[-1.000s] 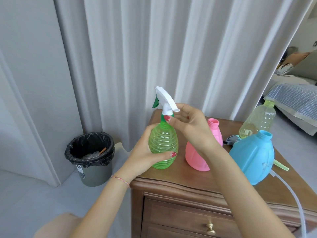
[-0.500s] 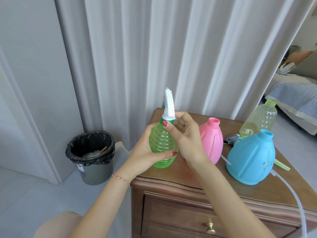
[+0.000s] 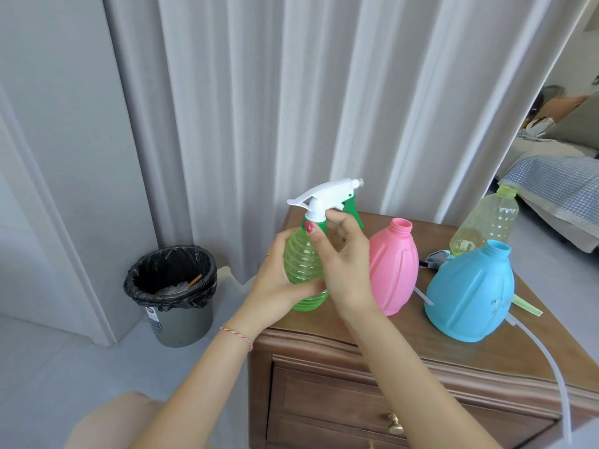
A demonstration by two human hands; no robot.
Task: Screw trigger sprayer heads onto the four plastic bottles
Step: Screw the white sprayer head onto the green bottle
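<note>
My left hand [image 3: 275, 286] wraps the ribbed green bottle [image 3: 303, 264], which stands at the front left corner of the wooden cabinet [image 3: 356, 338]. My right hand [image 3: 343, 254] pinches the green collar of the white trigger sprayer head [image 3: 324, 197] on the bottle's neck; the nozzle points right. A pink bottle [image 3: 393, 267], a blue bottle [image 3: 470, 296] and a pale yellow bottle [image 3: 484, 226] stand uncapped to the right. Part of another sprayer head [image 3: 436, 259] lies behind the blue bottle.
A bin lined with a black bag [image 3: 173, 286] stands on the floor to the left. Grey curtains [image 3: 291, 92] hang behind the cabinet. A clear tube [image 3: 547, 361] and a green tube [image 3: 526, 306] trail off the cabinet's right side. A bed [image 3: 557, 189] is far right.
The sprayer head has turned on the green bottle: its nozzle pointed left, then away, and now points right. My right hand's fingers shifted around the collar. The left hand kept its hold.
</note>
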